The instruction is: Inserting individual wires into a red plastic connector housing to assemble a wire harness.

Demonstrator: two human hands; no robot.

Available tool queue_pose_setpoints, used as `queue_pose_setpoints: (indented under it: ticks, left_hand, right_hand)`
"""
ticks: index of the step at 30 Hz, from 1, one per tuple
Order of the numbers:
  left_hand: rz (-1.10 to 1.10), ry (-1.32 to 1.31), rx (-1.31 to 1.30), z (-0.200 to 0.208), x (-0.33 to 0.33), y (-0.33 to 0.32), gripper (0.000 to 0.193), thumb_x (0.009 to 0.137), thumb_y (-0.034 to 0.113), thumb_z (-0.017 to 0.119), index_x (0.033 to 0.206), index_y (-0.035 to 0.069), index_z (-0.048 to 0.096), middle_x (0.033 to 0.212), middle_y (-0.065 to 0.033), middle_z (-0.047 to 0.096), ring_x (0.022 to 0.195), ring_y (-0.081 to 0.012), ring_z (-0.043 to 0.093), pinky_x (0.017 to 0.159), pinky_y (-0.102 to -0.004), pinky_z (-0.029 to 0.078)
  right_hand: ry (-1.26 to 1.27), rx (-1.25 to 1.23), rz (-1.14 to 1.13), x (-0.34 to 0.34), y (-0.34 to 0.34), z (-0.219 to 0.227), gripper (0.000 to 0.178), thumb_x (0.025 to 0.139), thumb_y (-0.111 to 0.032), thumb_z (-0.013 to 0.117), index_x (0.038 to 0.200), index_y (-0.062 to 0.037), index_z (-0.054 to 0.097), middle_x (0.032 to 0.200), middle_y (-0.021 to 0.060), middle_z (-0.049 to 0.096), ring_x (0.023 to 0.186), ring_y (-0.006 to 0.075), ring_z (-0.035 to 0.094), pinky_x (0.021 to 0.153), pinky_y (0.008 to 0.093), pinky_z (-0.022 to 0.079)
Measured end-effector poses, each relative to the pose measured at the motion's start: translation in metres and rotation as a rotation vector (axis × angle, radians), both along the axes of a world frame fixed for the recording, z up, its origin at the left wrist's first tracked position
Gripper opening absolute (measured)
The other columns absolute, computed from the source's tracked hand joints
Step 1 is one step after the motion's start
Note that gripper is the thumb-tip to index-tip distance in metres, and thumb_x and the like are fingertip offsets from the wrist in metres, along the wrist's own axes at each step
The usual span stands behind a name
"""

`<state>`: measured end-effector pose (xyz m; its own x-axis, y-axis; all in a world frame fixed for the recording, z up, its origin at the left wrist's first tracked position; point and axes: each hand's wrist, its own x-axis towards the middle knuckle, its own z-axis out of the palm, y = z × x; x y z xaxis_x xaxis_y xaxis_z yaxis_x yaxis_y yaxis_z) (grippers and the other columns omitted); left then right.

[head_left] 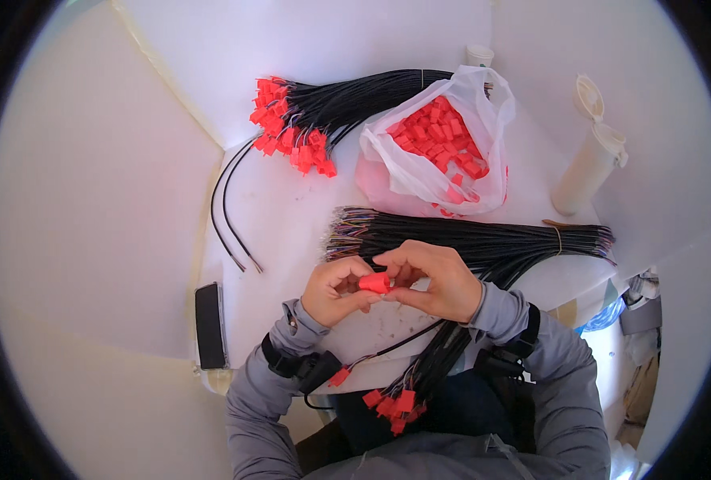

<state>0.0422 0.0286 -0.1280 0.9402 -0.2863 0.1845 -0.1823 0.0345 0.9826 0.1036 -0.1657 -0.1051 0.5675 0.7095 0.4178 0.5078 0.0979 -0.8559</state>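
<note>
A small red plastic connector housing (374,283) is held up over the near part of the table, between my two hands. My left hand (333,291) pinches its left side between thumb and fingers. The thumb and fingers of my right hand (438,280) close on its right end; the exact contact there is partly hidden. Just beyond my hands lies a tied bundle of black cables (467,238), its thin coloured wire ends bare of housings at the left. Across my lap hang black cables with red connectors (395,406) on their ends.
Behind stands an open white plastic bag (395,180) of loose red housings. To its left lies a black cable bundle (355,96) tipped with red connectors. Two loose cables (226,200), a black phone-like object (210,326), a cream bottle (587,172) with its lid open and a white cup (479,55) surround these.
</note>
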Motion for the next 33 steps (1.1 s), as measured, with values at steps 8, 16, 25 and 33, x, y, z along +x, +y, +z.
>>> queue_pose_setpoints:
  ticks: [8,16,25,33]
  left_hand:
    - [0.075,0.019,0.014,0.003,-0.001,-0.004,0.042,0.067,-0.008,0.062,0.104,0.000,0.042,0.087,-0.0088,0.050,0.071,-0.0151,0.055,0.055,-0.0251,0.049]
    - [0.160,-0.102,-0.030,0.004,0.002,-0.005,0.045,0.066,-0.008,0.063,0.106,0.003,0.045,0.094,-0.0079,0.048,0.066,-0.0104,0.052,0.056,-0.0214,0.044]
    - [0.161,-0.215,0.047,0.003,0.001,-0.003,0.024,0.069,-0.007,0.061,0.091,0.001,0.054,0.092,-0.0080,0.047,0.073,-0.0108,0.052,0.060,-0.0211,0.045]
    - [0.267,-0.245,-0.071,0.004,0.001,-0.007,0.014,0.075,-0.002,0.053,0.088,-0.001,0.047,0.095,-0.0203,0.052,0.067,-0.0164,0.056,0.053,-0.0246,0.050]
  right_hand:
    - [0.633,0.150,0.078,0.001,0.001,-0.003,0.024,0.075,-0.009,0.062,0.097,-0.0008,0.057,0.072,0.0030,0.057,0.058,0.0052,0.050,0.050,0.0184,0.042]
    - [0.645,-0.058,0.079,0.004,-0.002,-0.006,0.023,0.079,-0.018,0.059,0.094,-0.0008,0.059,0.064,-0.0003,0.054,0.046,0.0020,0.042,0.040,0.0167,0.033]
    - [0.659,-0.128,0.136,0.005,-0.001,-0.008,0.025,0.082,-0.022,0.054,0.096,-0.0006,0.059,0.064,0.0000,0.055,0.045,0.0014,0.040,0.039,0.0165,0.032]
    - [0.547,0.178,-0.222,0.009,-0.021,0.017,0.025,0.087,-0.020,0.045,0.099,-0.0011,0.056,0.065,-0.0001,0.053,0.044,0.0015,0.036,0.041,0.0144,0.029]
